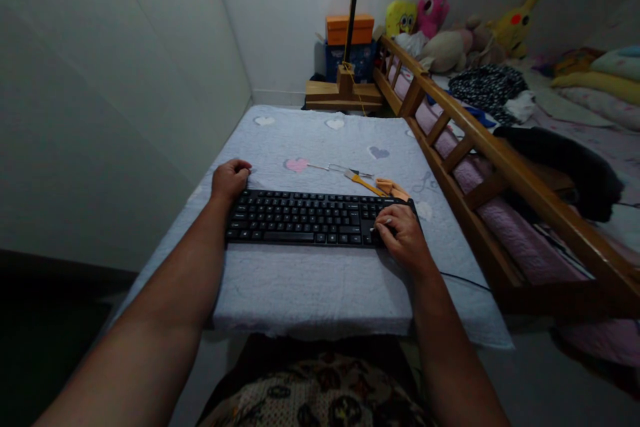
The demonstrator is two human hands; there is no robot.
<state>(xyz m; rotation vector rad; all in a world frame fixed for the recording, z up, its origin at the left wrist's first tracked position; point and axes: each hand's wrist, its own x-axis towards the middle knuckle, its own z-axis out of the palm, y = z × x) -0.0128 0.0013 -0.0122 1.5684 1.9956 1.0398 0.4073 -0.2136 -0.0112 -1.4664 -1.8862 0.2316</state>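
Note:
A black keyboard lies flat across the cloth-covered table in front of me. My right hand is over the keyboard's right end, fingers pinched around a thin white stick that looks like a cotton swab; its lower end is at the keys near the arrow and number-pad area. At the keyboard's far left corner rests my left hand, its fingers curled in loosely with nothing visible in them. Behind the keyboard lie a yellow-handled brush, a thin metal wire tool and a folded orange cloth.
A light cloth with heart patterns covers the table. The keyboard's cable runs off to the right. A wooden bed rail borders the right side, with plush toys beyond. An orange box and wooden stand are behind.

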